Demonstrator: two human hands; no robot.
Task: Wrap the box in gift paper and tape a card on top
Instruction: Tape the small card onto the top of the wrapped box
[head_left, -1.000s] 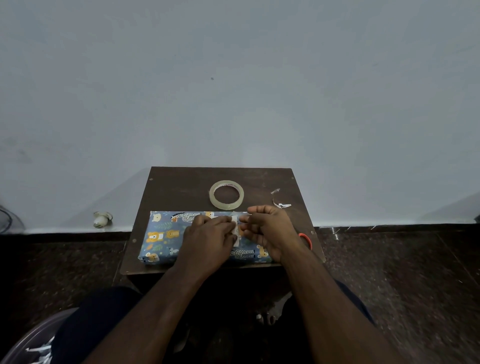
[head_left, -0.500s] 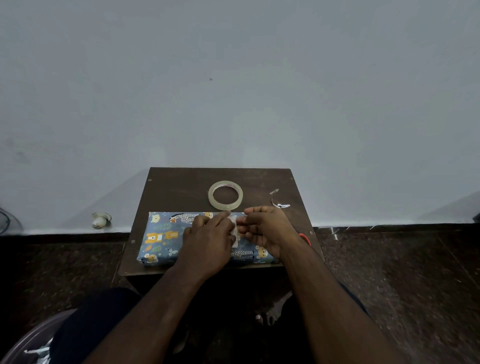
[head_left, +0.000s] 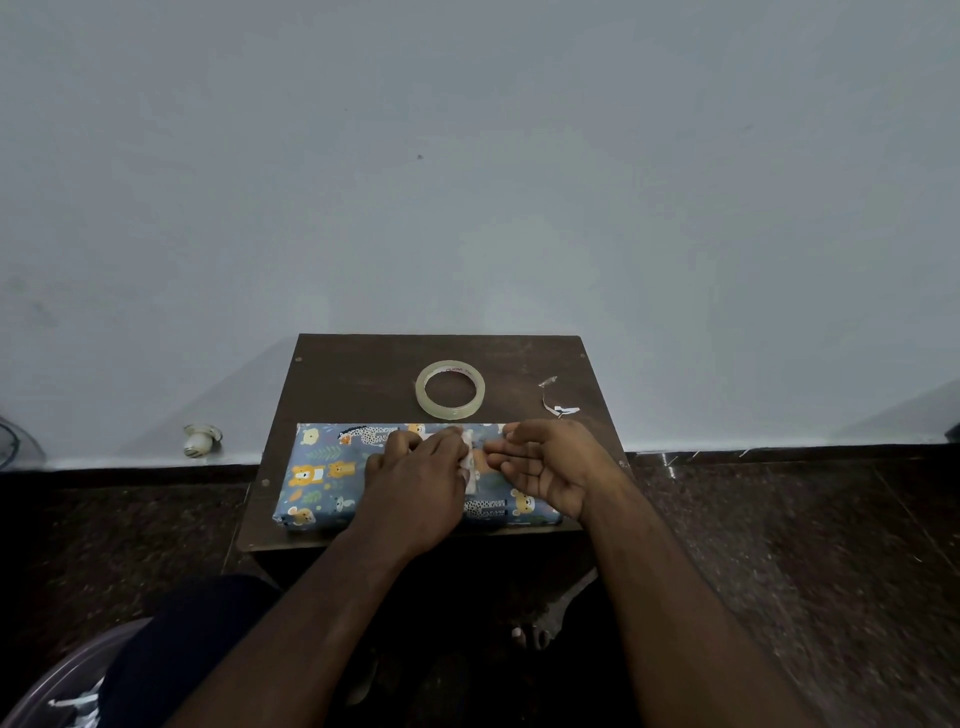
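**Wrapped box, card being fixed: item record**

Although the wrapping looks finished, the card step is still in hand. Box (head_left: 332, 475): flat, oblong, covered in blue animal-print gift paper, lying along the near edge of the small dark bench (head_left: 363, 374). Card (head_left: 470, 460): small, white, on the box top near its middle, mostly hidden; only a narrow strip shows between the two hands.

Left hand (head_left: 415, 488): palm down on the box, fingers bent over the card and pressing it flat. Right hand (head_left: 553, 467): just beside the card, palm turned inward, fingers loosely curled with the tips drawn together; whether they pinch a piece of clear tape cannot be told.

Tape roll (head_left: 450, 388): clear, flat on the bench behind the box. Paper scraps (head_left: 558, 405): far right of the bench.

Handling, judged: box likely light and stiff, its glossy paper slippery and easily creased; best steadied by flat pressure from above or held by the long edges. Card thin, bends readily; hold by its margins while tape goes on.
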